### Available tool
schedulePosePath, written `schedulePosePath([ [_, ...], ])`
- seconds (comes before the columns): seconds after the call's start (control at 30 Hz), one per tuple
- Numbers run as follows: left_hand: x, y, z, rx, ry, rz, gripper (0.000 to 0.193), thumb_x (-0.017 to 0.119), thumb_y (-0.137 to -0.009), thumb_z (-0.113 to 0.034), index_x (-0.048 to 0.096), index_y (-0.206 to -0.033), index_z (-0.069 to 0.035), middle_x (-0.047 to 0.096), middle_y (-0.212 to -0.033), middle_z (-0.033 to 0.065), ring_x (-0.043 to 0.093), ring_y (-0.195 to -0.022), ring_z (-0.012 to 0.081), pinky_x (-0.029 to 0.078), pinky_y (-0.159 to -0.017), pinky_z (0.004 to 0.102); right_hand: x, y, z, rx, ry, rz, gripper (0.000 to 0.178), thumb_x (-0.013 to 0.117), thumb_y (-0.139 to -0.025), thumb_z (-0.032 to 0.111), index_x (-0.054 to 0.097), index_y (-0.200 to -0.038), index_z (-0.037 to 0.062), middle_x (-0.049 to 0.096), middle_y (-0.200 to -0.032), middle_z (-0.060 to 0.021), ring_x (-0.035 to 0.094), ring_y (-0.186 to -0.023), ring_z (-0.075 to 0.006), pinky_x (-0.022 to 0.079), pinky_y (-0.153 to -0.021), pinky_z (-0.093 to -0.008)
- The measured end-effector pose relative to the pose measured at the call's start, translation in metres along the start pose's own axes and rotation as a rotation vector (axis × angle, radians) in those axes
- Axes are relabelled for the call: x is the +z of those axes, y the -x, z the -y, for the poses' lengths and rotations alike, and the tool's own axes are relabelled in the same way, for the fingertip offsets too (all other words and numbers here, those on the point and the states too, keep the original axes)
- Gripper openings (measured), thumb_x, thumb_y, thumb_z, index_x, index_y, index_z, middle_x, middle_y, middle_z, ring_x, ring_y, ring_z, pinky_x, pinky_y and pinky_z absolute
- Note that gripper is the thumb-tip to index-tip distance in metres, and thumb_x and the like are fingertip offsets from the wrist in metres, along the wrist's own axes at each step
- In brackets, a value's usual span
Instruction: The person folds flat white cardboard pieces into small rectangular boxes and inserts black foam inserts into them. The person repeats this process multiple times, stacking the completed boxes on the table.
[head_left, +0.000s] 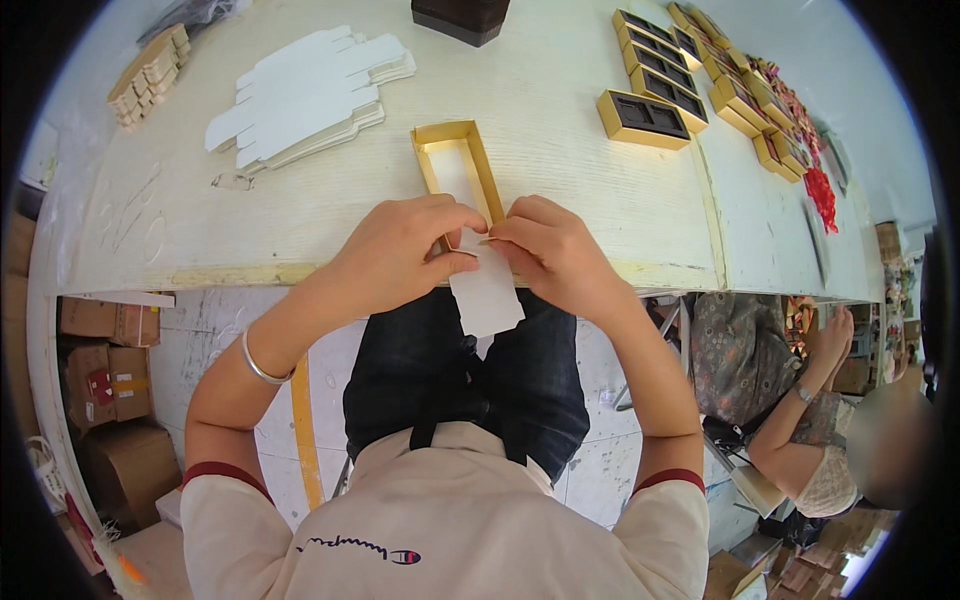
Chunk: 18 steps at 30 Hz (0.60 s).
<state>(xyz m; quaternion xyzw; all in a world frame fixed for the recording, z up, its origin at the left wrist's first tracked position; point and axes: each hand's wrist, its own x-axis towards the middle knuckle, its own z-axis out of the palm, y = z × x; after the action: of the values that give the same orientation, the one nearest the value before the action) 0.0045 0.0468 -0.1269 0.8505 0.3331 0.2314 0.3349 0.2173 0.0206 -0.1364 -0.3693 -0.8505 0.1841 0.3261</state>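
A partly folded gold cardboard box point(482, 165) lies on the table in front of me, its far end and long sides standing up. Its near end has a white flap point(487, 297) that hangs past the table edge over my lap. My left hand point(415, 240) pinches the near left corner of the box between thumb and fingers. At the near right corner, my right hand point(552, 245) grips the cardboard with its fingers closed. The two hands almost meet over the near end, and the fingers partly hide the folds there.
A stack of flat white box blanks point(305, 95) lies at the far left. Gold boxes with black inserts point(645, 118) stand in rows at the right, near red material point(821, 200). A dark container point(462, 18) stands at the back. Another person point(800, 430) sits to the right.
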Motion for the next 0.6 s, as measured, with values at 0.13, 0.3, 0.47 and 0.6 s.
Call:
schedulePosePath([
  [0.13, 0.007, 0.002, 0.006, 0.036, -0.051, -0.061, 0.011, 0.067, -0.080, -0.009, 0.063, -0.089, -0.004, 0.060, -0.078, 0.0097, 0.058, -0.063, 0.0267, 0.045, -0.058, 0.0335, 0.011, 0.000, 0.012, 0.090, -0.067, -0.068, 0.026, 0.065, -0.072, -0.004, 0.059, -0.097, 0.0002, 0.057, -0.086, -0.0150, 0.057, -0.083, -0.0334, 0.047, -0.068, -0.0372],
  [0.3, 0.002, 0.011, 0.006, 0.014, 0.032, -0.053, 0.006, 0.068, -0.080, -0.004, 0.065, -0.084, -0.001, 0.055, -0.071, 0.0073, 0.051, -0.056, 0.0177, 0.040, -0.052, 0.0276, 0.009, 0.017, 0.033, -0.084, 0.238, -0.054, 0.034, 0.066, -0.068, -0.003, 0.057, -0.101, 0.0007, 0.057, -0.097, -0.0161, 0.056, -0.092, -0.0308, 0.046, -0.073, -0.0366],
  [0.47, -0.002, 0.009, 0.007, 0.064, 0.036, 0.034, 0.014, 0.067, -0.085, -0.013, 0.065, -0.091, -0.001, 0.058, -0.073, 0.0062, 0.051, -0.058, 0.0144, 0.042, -0.055, 0.0268, 0.025, 0.023, 0.017, -0.190, 0.153, -0.142, 0.030, 0.070, -0.070, -0.003, 0.055, -0.096, 0.0015, 0.060, -0.097, -0.0138, 0.057, -0.082, -0.0263, 0.046, -0.067, -0.0340],
  [0.6, -0.020, 0.003, 0.007, -0.224, 0.706, 0.250, 0.040, 0.054, -0.095, -0.036, 0.053, -0.114, 0.000, 0.060, -0.094, 0.0063, 0.050, -0.068, 0.0106, 0.044, -0.065, 0.0240, 0.024, 0.006, 0.011, 0.213, -0.437, -0.206, 0.031, 0.070, -0.076, -0.004, 0.050, -0.100, 0.0026, 0.058, -0.085, -0.0094, 0.053, -0.066, -0.0189, 0.044, -0.059, -0.0290],
])
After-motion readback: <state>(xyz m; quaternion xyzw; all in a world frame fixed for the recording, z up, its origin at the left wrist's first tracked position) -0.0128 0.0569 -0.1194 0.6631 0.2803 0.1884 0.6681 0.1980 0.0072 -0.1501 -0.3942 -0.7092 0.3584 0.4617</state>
